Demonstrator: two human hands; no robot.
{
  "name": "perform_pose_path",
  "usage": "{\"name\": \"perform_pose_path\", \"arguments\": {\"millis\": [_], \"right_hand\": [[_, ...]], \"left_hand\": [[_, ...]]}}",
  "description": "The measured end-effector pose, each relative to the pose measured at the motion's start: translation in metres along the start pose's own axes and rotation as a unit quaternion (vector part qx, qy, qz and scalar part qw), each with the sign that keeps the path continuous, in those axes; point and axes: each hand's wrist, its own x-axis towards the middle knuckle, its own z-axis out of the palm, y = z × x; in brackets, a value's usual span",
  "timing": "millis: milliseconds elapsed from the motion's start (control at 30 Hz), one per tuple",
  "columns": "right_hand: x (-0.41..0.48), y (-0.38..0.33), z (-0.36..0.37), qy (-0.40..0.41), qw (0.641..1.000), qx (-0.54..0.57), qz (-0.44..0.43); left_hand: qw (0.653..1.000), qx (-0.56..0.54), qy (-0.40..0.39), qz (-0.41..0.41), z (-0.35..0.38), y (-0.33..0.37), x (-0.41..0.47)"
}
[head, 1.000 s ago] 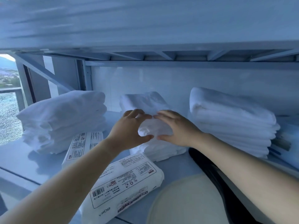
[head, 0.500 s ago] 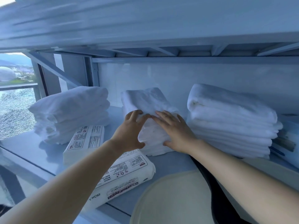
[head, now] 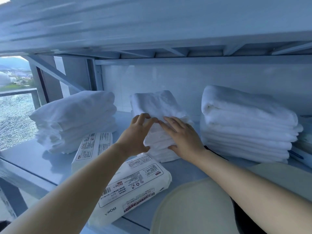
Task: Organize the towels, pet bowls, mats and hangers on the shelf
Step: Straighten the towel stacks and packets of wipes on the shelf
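On the shelf [head: 33, 159], between two wider piles, stands the middle stack of towels [head: 155, 105], and both hands are on its near end. The left hand [head: 135, 135] clasps the front left corner, fingers bent over the top and thumb low against the side. The right hand [head: 184, 137] lies flatter, fingers stretched across the top fold and thumb against the front face, pressing rather than gripping. The likeliest trouble is skew: this stack is narrow for its height, and a push applied mostly at the top could slide the upper towels back over the lower ones, or lean the pile toward the right stack of towels [head: 244, 125], which sits near it. Uneven pressure from the two hands could twist it out of square. The left forearm also passes over the near wipes pack [head: 135, 183], which lies at an angle and reaches toward the shelf's front edge; a careless drag of the arm could nudge it off. The middle stack is white terry, several folded layers with rounded fold edges facing forward, the front bulging slightly between the hands and the top towel rumpled and rising toward the back wall. The left stack of towels [head: 76, 119] stands well apart, with a second wipes pack [head: 94, 144] just before it.
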Motion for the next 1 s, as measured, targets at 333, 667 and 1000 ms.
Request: {"name": "perform_pose_path", "arguments": {"millis": [333,667,1000], "right_hand": [[0.026,-0.011,0.004,-0.013,1.0,0.003,-0.026],[0.032,-0.017,0.011,-0.004,1.0,0.002,-0.011],[0.015,-0.009,-0.014,0.043,0.998,0.013,0.038]], "left_hand": [[1.0,0.007,0.015,0.021,0.001,-0.047,0.006],[0.999,0.051,0.0,0.0,0.001,-0.062,0.011],[0.996,0.042,0.026,0.078,-0.005,-0.047,0.021]]}}
